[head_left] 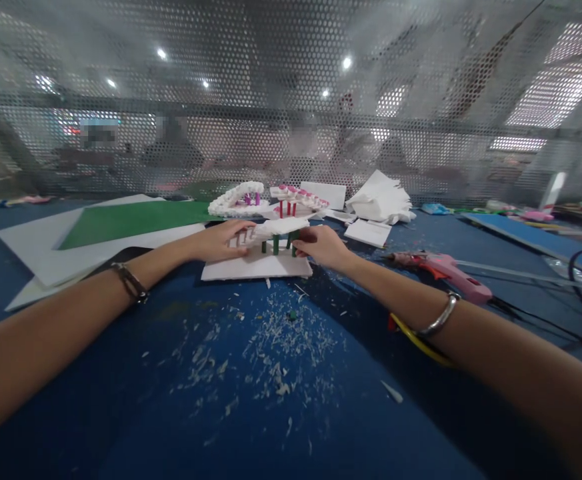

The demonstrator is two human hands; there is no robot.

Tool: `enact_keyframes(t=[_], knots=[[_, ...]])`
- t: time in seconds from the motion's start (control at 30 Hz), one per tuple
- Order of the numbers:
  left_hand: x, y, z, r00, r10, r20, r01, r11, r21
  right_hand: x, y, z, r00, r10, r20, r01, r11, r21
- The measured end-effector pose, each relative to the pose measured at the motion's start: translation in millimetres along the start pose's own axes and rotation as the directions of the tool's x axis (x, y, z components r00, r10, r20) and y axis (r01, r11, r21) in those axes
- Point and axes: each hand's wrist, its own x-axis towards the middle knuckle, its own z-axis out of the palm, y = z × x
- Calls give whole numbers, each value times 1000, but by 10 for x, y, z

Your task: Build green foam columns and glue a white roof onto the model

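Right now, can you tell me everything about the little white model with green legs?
The white model stands upright on the blue table. Its flat base and upper slab look like foam board, joined by green posts, with pale step-like pieces on the left. The left hand cups that side; the right hand seems to touch a post. Its back is hidden.

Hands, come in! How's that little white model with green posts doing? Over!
Left hand at left side of model; right hand at a green post. Model upright on white base. White scraps in front, pink glue gun off right.
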Motion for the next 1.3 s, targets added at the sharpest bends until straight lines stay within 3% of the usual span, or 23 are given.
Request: enact_keyframes(t=[0.3,0.43,0.57,0.63,0.8,0.93,1.3], knots=[[1,-56,-50,999,-9,46,12,998,-64,-32,26,-2,999,-20,32,18,998,52],[8,-67,-82,998,54,33,-54,998,13,-26,27,5,998,-33,46,31,999,41],[24,202,-128,969,225,-105,-214,971,104,-29,31,6,997,-42,57,41,999,26],[23,405,-132,948,299,-108,-287,951,118,-35,34,9,997,-44,63,43,999,22],[24,691,-85,947,311,-81,-299,945,135,-42,41,18,995,-60,76,58,998,22],[82,661,-66,936,322,-145,-308,945,108,-36,53,14,994,-65,86,65,998,5],[123,604,-39,910,368,-190,-348,928,130,-38,49,7,993,-73,98,79,996,-50]])
